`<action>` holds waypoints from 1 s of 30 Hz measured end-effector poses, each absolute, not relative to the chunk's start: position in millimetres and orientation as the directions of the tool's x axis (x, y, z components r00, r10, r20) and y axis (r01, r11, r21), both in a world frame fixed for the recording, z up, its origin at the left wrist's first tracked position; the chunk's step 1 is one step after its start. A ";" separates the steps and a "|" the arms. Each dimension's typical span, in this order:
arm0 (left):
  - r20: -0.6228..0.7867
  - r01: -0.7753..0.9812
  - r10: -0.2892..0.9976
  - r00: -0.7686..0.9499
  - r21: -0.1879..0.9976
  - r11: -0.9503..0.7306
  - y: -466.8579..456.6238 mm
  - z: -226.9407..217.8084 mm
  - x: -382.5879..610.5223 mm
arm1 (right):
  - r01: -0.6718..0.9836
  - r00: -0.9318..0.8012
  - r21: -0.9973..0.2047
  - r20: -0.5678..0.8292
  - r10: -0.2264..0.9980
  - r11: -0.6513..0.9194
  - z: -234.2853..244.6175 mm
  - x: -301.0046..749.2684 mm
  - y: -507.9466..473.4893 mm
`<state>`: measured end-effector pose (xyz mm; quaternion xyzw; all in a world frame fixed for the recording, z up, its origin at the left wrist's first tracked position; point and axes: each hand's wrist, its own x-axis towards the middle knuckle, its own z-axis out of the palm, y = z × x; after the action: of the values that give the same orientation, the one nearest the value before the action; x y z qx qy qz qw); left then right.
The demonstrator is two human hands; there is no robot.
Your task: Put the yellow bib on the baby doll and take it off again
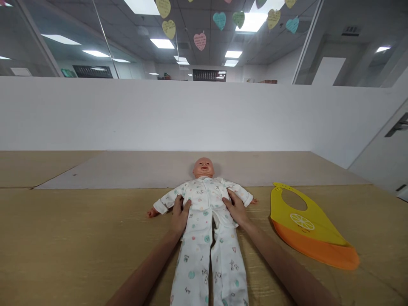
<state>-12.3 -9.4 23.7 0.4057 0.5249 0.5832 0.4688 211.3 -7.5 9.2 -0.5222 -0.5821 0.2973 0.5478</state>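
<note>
A baby doll point(204, 199) in white printed pyjamas lies on its back on the wooden table point(79, 238), head away from me, arms spread. My left hand point(180, 214) rests on the doll's left flank, fingers wrapped against its torso. My right hand point(236, 208) holds the opposite side of the torso, fingers curled round the pyjama top. A yellow and orange silicone bib point(307, 227) with a lemon print lies flat on the table to the right of the doll, apart from both hands.
A white partition wall point(191, 114) runs along the table's far edge. A pale mat point(143, 170) covers the far part of the table under the doll's head. Paper hearts point(200, 41) hang from the ceiling beyond.
</note>
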 end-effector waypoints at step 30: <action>0.194 0.023 0.950 -0.245 0.981 -0.194 -37.5 20.6 -3.7 | 0.399 -0.870 -0.096 0.274 0.409 0.912 -19.0 168.2 -151.7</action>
<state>-3.7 -37.5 20.6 0.4805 0.5062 0.6052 0.3828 168.2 -151.7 -19.0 -0.2089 -0.9668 0.0183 0.1458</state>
